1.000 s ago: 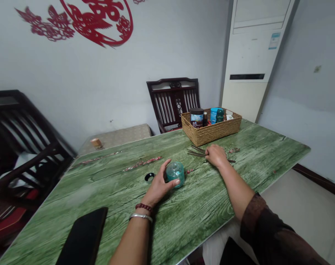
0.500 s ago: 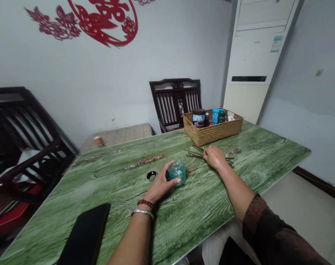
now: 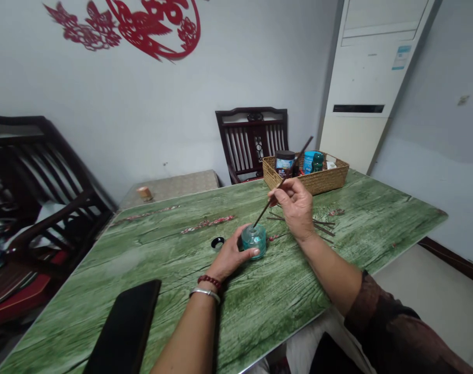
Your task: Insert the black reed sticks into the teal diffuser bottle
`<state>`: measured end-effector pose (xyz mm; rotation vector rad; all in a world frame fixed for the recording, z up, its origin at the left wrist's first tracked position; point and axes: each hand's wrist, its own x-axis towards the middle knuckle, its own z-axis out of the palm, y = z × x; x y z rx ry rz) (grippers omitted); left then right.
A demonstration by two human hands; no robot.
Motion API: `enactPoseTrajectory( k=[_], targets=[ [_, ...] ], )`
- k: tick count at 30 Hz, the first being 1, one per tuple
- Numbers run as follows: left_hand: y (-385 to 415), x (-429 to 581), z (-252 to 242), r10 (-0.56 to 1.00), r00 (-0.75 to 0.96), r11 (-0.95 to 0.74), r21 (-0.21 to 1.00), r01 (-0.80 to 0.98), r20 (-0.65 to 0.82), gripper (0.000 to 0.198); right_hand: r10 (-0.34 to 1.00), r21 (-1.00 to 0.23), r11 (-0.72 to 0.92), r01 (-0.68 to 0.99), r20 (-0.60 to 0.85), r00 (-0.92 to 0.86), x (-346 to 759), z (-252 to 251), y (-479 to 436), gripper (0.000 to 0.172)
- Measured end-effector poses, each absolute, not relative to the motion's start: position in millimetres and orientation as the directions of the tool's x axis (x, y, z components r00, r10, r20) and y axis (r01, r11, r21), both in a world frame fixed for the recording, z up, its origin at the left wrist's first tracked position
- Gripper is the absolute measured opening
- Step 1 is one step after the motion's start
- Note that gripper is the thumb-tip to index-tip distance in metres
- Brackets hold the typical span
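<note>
Teal glass bottle (image 3: pixel 255 242), squat and round, cupped by left hand (image 3: pixel 229 255).

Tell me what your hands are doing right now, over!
Left hand gripping teal glass bottle. Right hand holding thin dark stick, tip at bottle's mouth. Black cap beside bottle. Over.

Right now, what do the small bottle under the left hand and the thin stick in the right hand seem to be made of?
The small bottle under the left hand looks like teal-tinted glass: glossy and see-through, with bright highlights. The thin stick in the right hand looks like dark brown wood or rattan with a dull finish, though it is too thin to be sure.
</note>
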<state>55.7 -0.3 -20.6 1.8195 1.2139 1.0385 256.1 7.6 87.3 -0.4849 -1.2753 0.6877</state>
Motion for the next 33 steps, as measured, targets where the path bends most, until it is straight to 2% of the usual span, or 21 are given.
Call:
enactPoseTrajectory(
  k=[9, 16, 19, 21, 23, 26, 29, 33],
  targets=[
    [1.4, 55.7, -21.2, 0.934, 0.254, -0.332, 0.873, 0.358, 0.251, 0.082, 0.817, -0.815, 0.573, -0.089, 0.576, -0.022, 232.5, 45.7, 35.1, 0.02],
    [0.2, 55.6, -20.6, 0.933, 0.26, -0.331, 0.876, 0.352, 0.249, 0.083, 0.832, -0.825, 0.553, 0.119, 0.54, -0.123, 234.5, 33.6, 41.8, 0.017],
    [0.2, 55.1, -20.8, 0.942, 0.243, -0.309, 0.878, 0.365, 0.231, 0.084, 0.806, -0.76, 0.586, 0.279, 0.581, -0.111, 260.6, 43.0, 46.7, 0.02],
    [0.3, 54.9, -20.7, 0.948, 0.235, -0.292, 0.879, 0.376, 0.215, 0.084, 0.802, -0.698, 0.547, 0.463, 0.595, -0.051, 286.6, 44.8, 52.7, 0.019],
    [0.4, 55.1, -20.3, 0.95, 0.236, -0.286, 0.88, 0.38, 0.206, 0.084, 0.822, -0.611, 0.426, 0.667, 0.569, -0.004, 312.9, 39.2, 60.0, 0.018],
    [0.3, 55.7, -18.8, 0.946, 0.242, -0.297, 0.875, 0.383, 0.215, 0.082, 0.917, -0.428, 0.19, 0.884, 0.399, -0.004, 340.3, 21.3, 70.7, 0.02],
    [0.7, 56.0, -17.7, 0.946, 0.239, -0.301, 0.868, 0.394, 0.22, 0.082, 0.97, -0.249, 0.127, 0.96, 0.233, -0.068, 347.9, 5.9, 78.0, 0.023],
    [1.9, 55.5, -17.8, 0.948, 0.234, -0.296, 0.863, 0.409, 0.214, 0.081, 0.982, -0.128, 0.132, 0.983, 0.156, -0.111, 344.0, 0.6, 81.4, 0.029]
  ],
)
